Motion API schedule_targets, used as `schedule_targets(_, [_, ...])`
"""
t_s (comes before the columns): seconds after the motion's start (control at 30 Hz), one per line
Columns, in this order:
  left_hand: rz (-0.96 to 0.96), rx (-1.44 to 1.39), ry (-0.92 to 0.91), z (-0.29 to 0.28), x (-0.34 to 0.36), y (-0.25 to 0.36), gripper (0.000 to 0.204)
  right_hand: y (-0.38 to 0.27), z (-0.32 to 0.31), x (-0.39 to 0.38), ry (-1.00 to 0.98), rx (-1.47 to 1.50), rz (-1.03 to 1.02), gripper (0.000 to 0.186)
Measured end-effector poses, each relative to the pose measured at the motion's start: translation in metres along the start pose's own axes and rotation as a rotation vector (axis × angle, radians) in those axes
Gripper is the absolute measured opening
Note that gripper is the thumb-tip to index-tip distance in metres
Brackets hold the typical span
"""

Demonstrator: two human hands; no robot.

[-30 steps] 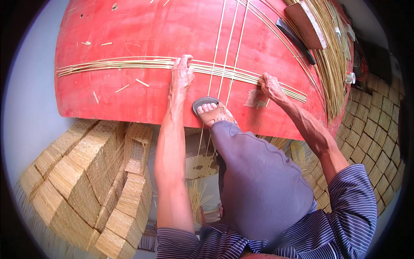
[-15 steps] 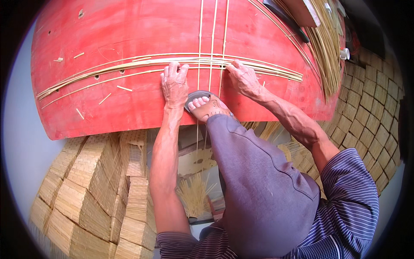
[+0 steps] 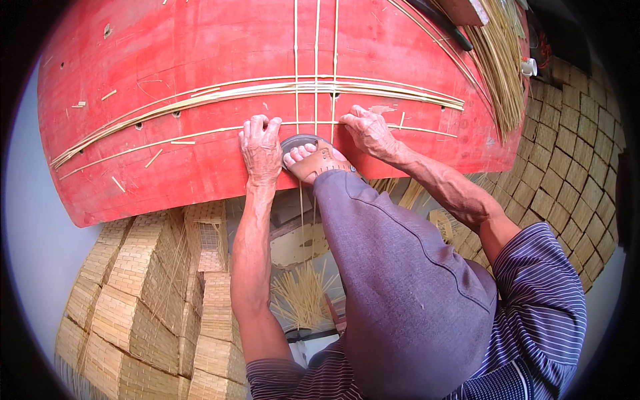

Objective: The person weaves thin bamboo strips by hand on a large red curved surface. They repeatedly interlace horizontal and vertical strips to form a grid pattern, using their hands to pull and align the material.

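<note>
My left hand (image 3: 261, 150) lies on the red board with its fingers curled down on a thin bamboo strip (image 3: 193, 136). To the right, my right hand (image 3: 370, 133) pinches the same strip, thumb and fingers closed. That strip crosses three lengthwise strips (image 3: 316, 53) just beyond my sandaled foot (image 3: 313, 158). The foot rests on the board between my hands, over the near part of the lengthwise strips. Farther off, a loose bundle of crosswise strips (image 3: 227, 93) lies over them, apart from my hands.
The red board (image 3: 167, 47) has small holes and strip scraps on it. At its right lie a bundle of long strips (image 3: 503, 73) and a dark-handled tool (image 3: 460, 39). Woven boxes (image 3: 127, 300) stack below left; more woven pieces (image 3: 567, 167) stand at right.
Both hands have drawn the single strip nearer to my foot, widening its distance from the crosswise bundle. The view has shifted slightly.
</note>
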State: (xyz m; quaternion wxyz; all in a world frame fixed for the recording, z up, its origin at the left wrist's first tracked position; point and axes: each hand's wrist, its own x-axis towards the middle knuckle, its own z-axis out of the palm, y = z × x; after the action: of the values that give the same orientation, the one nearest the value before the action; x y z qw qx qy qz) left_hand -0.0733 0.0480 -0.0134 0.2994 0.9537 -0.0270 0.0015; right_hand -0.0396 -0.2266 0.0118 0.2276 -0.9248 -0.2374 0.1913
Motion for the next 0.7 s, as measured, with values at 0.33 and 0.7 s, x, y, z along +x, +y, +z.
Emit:
schedule_targets(0.33, [-0.005,0.012,0.011,0.0,-0.004,0.001,0.016,0.006,0.001,0.003,0.008,0.04,-0.029,0.01])
schedule_targets(0.7, [0.003,-0.026,0.024,0.0,-0.005,-0.006,0.014,0.022,0.0,-0.002,0.027,-0.09,-0.101,0.01])
